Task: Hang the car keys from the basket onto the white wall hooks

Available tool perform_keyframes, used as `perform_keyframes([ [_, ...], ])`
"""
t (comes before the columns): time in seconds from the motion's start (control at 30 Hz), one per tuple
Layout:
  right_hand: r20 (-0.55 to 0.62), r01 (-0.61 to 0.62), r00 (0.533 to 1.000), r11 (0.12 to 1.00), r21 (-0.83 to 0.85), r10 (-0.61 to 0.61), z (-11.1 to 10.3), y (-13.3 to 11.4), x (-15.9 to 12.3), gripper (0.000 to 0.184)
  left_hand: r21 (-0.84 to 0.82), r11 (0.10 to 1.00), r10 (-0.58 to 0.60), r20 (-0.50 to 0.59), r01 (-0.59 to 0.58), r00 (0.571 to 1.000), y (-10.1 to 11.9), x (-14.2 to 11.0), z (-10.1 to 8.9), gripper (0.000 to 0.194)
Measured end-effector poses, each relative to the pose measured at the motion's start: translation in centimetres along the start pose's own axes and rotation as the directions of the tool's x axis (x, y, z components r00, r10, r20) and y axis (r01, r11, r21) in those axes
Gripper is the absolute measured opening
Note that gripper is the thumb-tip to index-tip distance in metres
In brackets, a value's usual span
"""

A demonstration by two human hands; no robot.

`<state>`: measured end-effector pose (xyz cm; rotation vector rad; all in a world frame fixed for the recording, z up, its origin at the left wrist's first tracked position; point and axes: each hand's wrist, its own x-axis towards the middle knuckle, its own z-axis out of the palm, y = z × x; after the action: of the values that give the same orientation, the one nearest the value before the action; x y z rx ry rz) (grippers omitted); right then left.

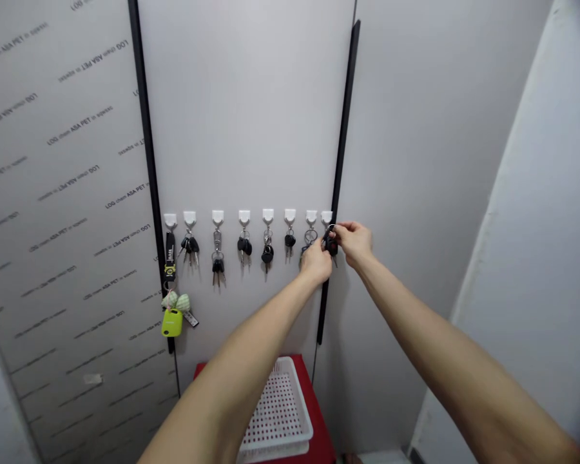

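At the right end of a row of white hooks, both my hands are at one bunch of keys (332,245) with dark heads. My right hand (356,241) pinches the bunch's ring close to the last hook (327,217). From below left, my left hand (316,263) has its fingers closed on the same keys; its fingertips are partly hidden. Just left of it, another key bunch (310,237) hangs from its hook by a large ring, its lower part behind my left hand. Whether the held ring touches the hook is hard to tell.
More key bunches (245,245) hang along the pale cabinet door (251,129). At the far left hang a black strap (169,258) and a lime-green case (172,323). Black handle strips (347,109) edge the door. Below, a white perforated basket (299,412) rests on a red surface (319,412).
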<state>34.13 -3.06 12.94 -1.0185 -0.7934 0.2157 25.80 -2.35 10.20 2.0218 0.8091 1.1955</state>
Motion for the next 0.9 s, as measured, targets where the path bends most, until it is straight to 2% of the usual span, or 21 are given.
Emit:
perform_keyframes([
  [0.1, -0.039, 0.014, 0.999, 0.989, -0.147, -0.02, 0.2, 0.7, 1.1, 0.005, 0.082, 0.996, -0.023, -0.001, 0.023, 1.0, 0.2, 0.3, 0.1, 0.036],
  [0.23, -0.02, 0.034, 0.999, 0.944, -0.328, -0.043, 0.0, 2.2, 1.6, 0.008, 0.12, 0.992, -0.052, 0.029, 0.049, 0.998, -0.3, 0.2, 0.3, 0.037],
  [0.43, 0.003, 0.155, 0.985, 0.87, -0.467, -0.174, -0.9, 2.6, 1.0, 0.019, 0.108, 0.994, -0.023, 0.099, 0.012, 0.995, -2.0, -1.1, 0.2, 0.036],
  [0.57, -0.004, 0.252, 0.956, 0.826, -0.504, -0.294, -2.1, 3.2, -1.7, 0.025, 0.089, 0.996, -0.046, 0.146, 0.033, 0.988, -5.6, -3.9, -1.0, 0.037],
  [0.63, 0.062, 0.255, 0.964, 0.837, -0.485, -0.257, -2.7, 4.9, -4.4, 0.026, 0.069, 0.994, -0.099, 0.154, 0.089, 0.983, -8.8, -6.2, -1.9, 0.038],
  [0.7, 0.225, 0.243, 0.963, 0.844, -0.479, -0.149, -3.2, 7.7, -8.1, 0.026, 0.046, 0.978, -0.207, 0.121, 0.203, 0.971, -12.6, -9.0, -2.7, 0.038],
  [0.77, 0.47, 0.252, 0.883, 0.838, -0.485, 0.007, -3.4, 11.0, -12.0, 0.022, 0.032, 0.942, -0.335, 0.052, 0.333, 0.941, -16.2, -11.7, -3.7, 0.034],
  [0.83, 0.682, 0.265, 0.715, 0.841, -0.472, 0.157, -3.0, 13.4, -15.2, 0.022, -0.026, 0.895, -0.444, 0.031, 0.444, 0.896, -18.7, -13.8, -5.1, 0.032],
  [0.87, 0.75, 0.274, 0.632, 0.85, -0.449, 0.193, -2.5, 13.9, -16.3, 0.026, -0.068, 0.88, -0.47, 0.021, 0.47, 0.883, -19.2, -14.4, -5.9, 0.035],
  [0.9, 0.794, 0.282, 0.574, 0.862, -0.421, 0.2, -1.8, 13.8, -17.1, 0.033, -0.117, 0.877, -0.47, -0.001, 0.467, 0.883, -19.1, -14.6, -6.9, 0.039],
])
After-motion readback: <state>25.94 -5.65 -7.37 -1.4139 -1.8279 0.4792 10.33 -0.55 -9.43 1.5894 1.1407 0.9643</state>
